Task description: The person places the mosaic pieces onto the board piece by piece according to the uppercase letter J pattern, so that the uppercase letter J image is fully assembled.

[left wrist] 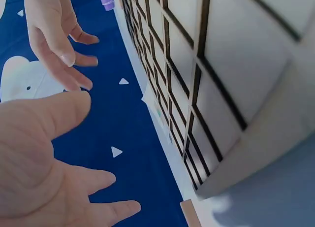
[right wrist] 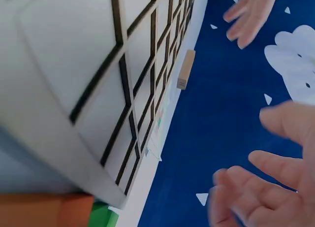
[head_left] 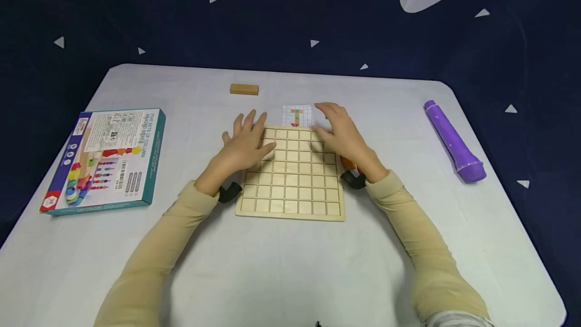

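A pale wooden grid board (head_left: 291, 180) with square cells lies flat on the white table. My left hand (head_left: 242, 149) hovers over its far left corner, fingers spread and thumb over the cells. Above the far right corner is my right hand (head_left: 342, 132), fingers loosely bent with a gap to the thumb. Neither palm holds anything, as the left hand (left wrist: 54, 158) and right hand (right wrist: 270, 178) show in the wrist views. Just beyond the board lies a small card (head_left: 297, 114) printed with a coloured T-like pattern on a grid.
Left of the board lies a boxed bead set (head_left: 113, 165). A wooden bar (head_left: 244, 89) sits near the back edge, and a purple microphone-shaped object (head_left: 455, 143) lies at right. Orange (right wrist: 44, 210) and green (right wrist: 101, 214) pieces lie beside the board, partly hidden under my right wrist.
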Demonstrator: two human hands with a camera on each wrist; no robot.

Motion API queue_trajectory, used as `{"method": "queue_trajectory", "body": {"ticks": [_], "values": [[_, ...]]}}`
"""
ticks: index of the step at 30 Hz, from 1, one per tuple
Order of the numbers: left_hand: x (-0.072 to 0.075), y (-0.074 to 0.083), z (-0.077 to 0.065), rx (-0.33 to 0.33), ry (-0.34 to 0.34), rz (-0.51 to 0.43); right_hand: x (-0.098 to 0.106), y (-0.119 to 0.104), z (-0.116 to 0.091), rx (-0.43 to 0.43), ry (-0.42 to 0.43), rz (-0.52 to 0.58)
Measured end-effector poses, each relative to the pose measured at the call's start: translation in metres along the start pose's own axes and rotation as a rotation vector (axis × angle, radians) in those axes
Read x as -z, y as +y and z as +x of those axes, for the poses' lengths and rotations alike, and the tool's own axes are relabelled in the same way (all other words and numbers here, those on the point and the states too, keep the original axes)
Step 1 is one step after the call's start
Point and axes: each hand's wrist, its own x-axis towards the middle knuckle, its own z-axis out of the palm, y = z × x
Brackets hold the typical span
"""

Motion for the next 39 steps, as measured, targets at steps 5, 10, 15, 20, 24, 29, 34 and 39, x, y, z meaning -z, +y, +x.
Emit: {"method": "queue_trajectory", "body": {"ticks": [5,10,15,20,24,29,34,39], "values": [[0.0,-0.006,-0.007,-0.003,0.039,-0.128,0.006,0.008,-0.008,0.082,0.214,0.088],[0.001,-0.015,-0.011,-0.02,0.054,-0.179,0.015,0.015,-0.017,0.064,0.319,0.111],[0.004,-0.022,-0.013,-0.017,0.035,-0.198,0.022,0.025,-0.027,0.006,0.339,0.09],[0.001,-0.029,-0.013,-0.01,0.018,-0.198,0.026,0.037,-0.036,-0.034,0.326,0.063],[-0.002,-0.034,-0.011,-0.019,0.009,-0.209,0.033,0.048,-0.038,-0.069,0.274,0.047],[-0.005,-0.039,-0.01,-0.024,0.003,-0.219,0.039,0.062,-0.039,-0.15,0.146,0.053],[-0.005,-0.043,-0.011,-0.045,-0.002,-0.239,0.041,0.075,-0.04,-0.224,0.036,0.075],[-0.006,-0.048,-0.011,-0.066,-0.009,-0.289,0.04,0.085,-0.042,-0.31,-0.088,0.164]]}}
